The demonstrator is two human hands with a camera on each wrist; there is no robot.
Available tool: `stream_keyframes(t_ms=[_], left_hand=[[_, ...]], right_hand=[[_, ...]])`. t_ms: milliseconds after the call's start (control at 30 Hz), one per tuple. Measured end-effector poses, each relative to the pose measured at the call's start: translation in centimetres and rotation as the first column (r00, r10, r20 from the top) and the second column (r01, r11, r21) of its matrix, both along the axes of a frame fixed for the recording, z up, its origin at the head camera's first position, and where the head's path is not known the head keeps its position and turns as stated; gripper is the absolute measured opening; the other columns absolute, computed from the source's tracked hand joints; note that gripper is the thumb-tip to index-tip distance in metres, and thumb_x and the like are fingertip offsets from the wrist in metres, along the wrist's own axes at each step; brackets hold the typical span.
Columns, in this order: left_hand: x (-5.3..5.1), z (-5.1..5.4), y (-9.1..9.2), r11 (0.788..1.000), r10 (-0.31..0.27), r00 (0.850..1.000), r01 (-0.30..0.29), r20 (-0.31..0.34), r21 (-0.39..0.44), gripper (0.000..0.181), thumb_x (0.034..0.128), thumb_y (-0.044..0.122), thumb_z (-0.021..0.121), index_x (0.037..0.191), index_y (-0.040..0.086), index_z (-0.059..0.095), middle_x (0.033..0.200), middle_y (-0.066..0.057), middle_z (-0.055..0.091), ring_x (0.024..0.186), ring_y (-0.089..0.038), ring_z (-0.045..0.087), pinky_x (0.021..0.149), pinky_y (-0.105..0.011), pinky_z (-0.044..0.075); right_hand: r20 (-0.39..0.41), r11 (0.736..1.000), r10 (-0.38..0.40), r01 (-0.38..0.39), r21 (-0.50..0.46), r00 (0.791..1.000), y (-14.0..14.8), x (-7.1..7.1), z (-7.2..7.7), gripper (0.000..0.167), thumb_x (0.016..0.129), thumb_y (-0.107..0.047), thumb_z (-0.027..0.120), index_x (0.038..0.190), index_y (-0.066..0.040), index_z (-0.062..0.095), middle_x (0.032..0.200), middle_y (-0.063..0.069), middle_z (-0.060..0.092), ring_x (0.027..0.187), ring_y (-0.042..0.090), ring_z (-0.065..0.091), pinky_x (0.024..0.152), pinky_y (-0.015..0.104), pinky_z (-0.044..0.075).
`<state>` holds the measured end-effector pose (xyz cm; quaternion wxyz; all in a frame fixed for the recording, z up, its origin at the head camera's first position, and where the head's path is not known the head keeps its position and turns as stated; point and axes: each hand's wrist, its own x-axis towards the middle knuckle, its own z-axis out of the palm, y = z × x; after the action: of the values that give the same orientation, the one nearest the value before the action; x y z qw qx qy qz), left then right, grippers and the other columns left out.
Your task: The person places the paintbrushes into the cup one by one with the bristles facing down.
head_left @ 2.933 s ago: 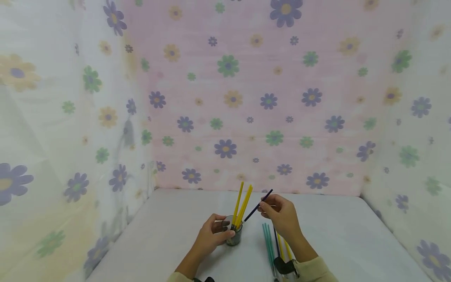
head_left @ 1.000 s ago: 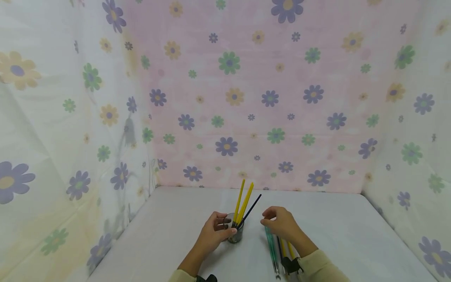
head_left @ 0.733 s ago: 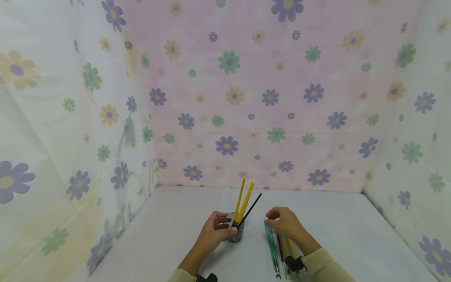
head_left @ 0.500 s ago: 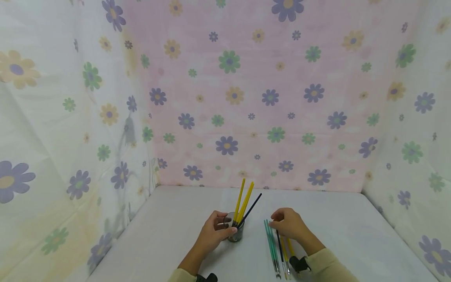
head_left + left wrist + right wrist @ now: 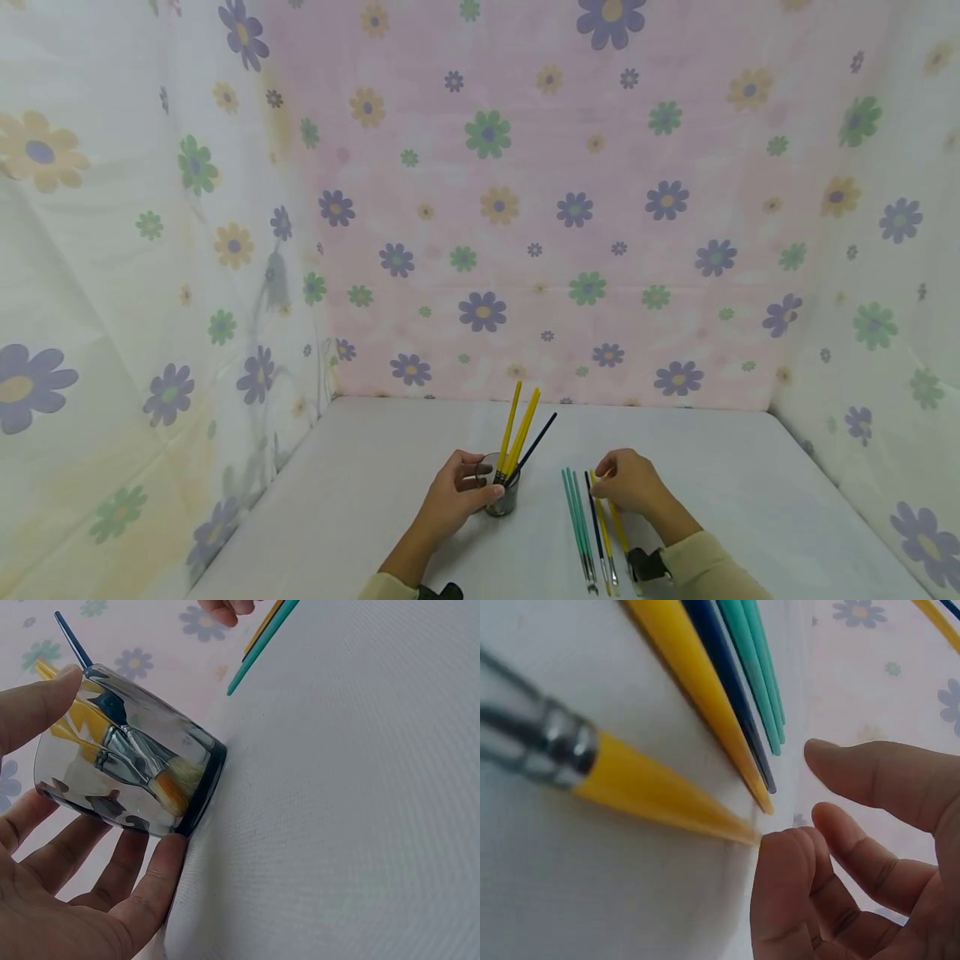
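Observation:
In the head view, my left hand (image 5: 459,498) grips a clear glass (image 5: 507,502), thumb on one side and fingers on the other. Yellow brushes (image 5: 527,427) and one dark blue brush (image 5: 542,434) lean in it, bristles down, as the left wrist view shows for the glass (image 5: 187,733). My right hand (image 5: 636,485) is at the handle ends of two yellow brushes lying on the table. In the right wrist view a fingertip (image 5: 784,859) is at the end of the nearer yellow brush (image 5: 660,784); the thumb stands apart, and nothing is held.
Left of those yellow brushes, a dark blue brush (image 5: 596,518) and several teal brushes (image 5: 577,518) lie side by side on the white table (image 5: 390,450). A flowered cloth (image 5: 480,233) encloses the back and sides.
The dark blue brush that my right hand held now leans in the glass, released. My right hand has moved right and lower, past the teal brushes. The left hand keeps its grip on the glass.

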<state>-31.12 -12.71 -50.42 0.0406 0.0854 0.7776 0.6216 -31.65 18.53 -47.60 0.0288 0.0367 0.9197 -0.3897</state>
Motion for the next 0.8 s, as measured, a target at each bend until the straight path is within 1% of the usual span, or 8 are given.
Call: stream_keyframes(t_ms=[167,300,433,600,800], left_hand=[[0.0,0.0,0.0,1.000,0.001,1.000,-0.001,0.001,-0.002,0.071,0.0814,0.038,0.089,0.136,0.010,0.053,0.139,-0.012,0.063,0.125,-0.034,0.063,0.091,-0.046,0.061],[0.0,0.1,0.0,1.000,0.002,1.000,-0.002,0.007,-0.003,0.070,0.0815,0.037,0.089,0.136,0.010,0.053,0.138,-0.012,0.063,0.125,-0.034,0.063,0.091,-0.047,0.062],[0.1,0.1,0.0,1.000,0.001,1.000,-0.001,0.009,0.001,0.070,0.0820,0.037,0.089,0.136,0.010,0.053,0.138,-0.012,0.063,0.125,-0.034,0.063,0.090,-0.047,0.062],[0.1,0.1,-0.1,1.000,-0.006,1.000,0.006,0.009,0.008,0.069,0.0826,0.036,0.088,0.136,0.009,0.053,0.139,-0.013,0.063,0.125,-0.035,0.063,0.090,-0.046,0.062],[0.1,0.1,-0.2,0.999,-0.022,1.000,0.022,0.007,0.027,0.069,0.0837,0.034,0.088,0.137,0.008,0.052,0.139,-0.013,0.063,0.126,-0.035,0.063,0.090,-0.046,0.062]], right_hand=[[0.020,0.999,-0.012,0.011,0.038,1.000,0.5,0.1,-0.3,0.029,0.078,-0.008,0.086,0.098,-0.002,0.066,0.091,0.010,0.063,0.072,0.021,0.061,0.057,0.030,0.054],[0.018,0.999,-0.007,0.006,0.050,1.000,0.9,0.2,-0.8,0.032,0.076,-0.008,0.088,0.096,-0.003,0.064,0.088,0.009,0.064,0.068,0.020,0.061,0.055,0.030,0.053],[0.022,0.999,-0.005,0.003,0.054,1.000,1.0,0.3,-0.8,0.032,0.075,-0.006,0.087,0.097,-0.002,0.064,0.088,0.009,0.065,0.067,0.019,0.062,0.054,0.029,0.053],[0.055,0.998,-0.031,0.027,0.061,0.998,1.0,0.3,-0.6,0.033,0.074,-0.004,0.087,0.097,-0.001,0.064,0.087,0.010,0.066,0.068,0.019,0.063,0.056,0.028,0.054],[0.082,0.998,-0.039,0.034,0.060,0.996,1.6,0.4,-0.6,0.031,0.073,-0.003,0.086,0.096,0.000,0.065,0.086,0.011,0.066,0.067,0.019,0.065,0.056,0.028,0.056]])
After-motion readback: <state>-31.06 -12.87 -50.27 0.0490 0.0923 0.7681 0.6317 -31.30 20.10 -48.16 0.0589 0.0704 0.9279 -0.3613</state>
